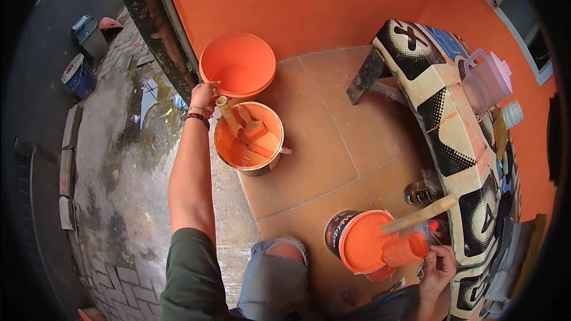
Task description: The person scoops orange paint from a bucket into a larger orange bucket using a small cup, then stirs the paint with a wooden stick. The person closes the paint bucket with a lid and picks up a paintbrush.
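Observation:
My left hand [205,96] has its fingers closed on the rim of an orange basin [238,59]. Just below it is a paint bucket [222,148] with orange paint, brushes [254,127] and what looks like a roller inside. My right hand [436,270] pinches an orange-coated cup [404,251], tilted at the edge of a second bucket [363,238] full of orange paint. A wooden stick [422,211] angles out of that bucket.
A patterned bench [458,154] on the right holds a pink pitcher [488,83]. A dark container [419,192] stands beside it. An orange wall [309,6] rises behind the tiles. At left, wet concrete [119,190] has bins [89,41] and a blue bucket [80,80].

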A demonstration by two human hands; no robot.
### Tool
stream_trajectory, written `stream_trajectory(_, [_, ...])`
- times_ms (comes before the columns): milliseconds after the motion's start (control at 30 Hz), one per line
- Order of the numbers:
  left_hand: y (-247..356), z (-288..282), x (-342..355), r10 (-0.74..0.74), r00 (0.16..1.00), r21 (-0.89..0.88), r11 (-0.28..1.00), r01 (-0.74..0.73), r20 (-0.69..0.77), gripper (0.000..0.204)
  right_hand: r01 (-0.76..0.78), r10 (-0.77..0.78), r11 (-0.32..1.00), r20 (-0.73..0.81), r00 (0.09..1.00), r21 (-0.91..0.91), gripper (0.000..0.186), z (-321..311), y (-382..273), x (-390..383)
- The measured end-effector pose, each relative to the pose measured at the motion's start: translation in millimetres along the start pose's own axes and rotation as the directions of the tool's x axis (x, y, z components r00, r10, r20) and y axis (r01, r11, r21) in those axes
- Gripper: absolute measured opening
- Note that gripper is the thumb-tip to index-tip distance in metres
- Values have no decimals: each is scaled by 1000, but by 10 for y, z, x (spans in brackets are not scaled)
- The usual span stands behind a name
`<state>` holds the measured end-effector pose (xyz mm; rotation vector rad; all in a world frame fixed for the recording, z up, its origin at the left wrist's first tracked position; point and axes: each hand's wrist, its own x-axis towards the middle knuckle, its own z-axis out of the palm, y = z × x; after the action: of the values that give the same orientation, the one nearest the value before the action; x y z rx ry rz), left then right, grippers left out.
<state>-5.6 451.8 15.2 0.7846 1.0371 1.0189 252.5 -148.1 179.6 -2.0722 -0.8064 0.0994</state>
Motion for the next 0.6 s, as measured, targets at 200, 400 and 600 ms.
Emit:
stream_trajectory(200, [385, 322, -225, 109, 989, -8, 994, -109, 97, 20, 14, -15, 998, 27, 1000, 54, 18, 171, -25, 55])
stream_trajectory(400, [738, 875, -870, 235, 931, -61, 972, -227, 280, 20, 103, -105, 992, 27, 994, 79, 18, -7, -141, -47])
stream_trajectory(600, [623, 1315, -1833, 282, 845, -125, 959, -252, 454, 19, 106, -103, 986, -31, 994, 128, 13, -405, -331, -413])
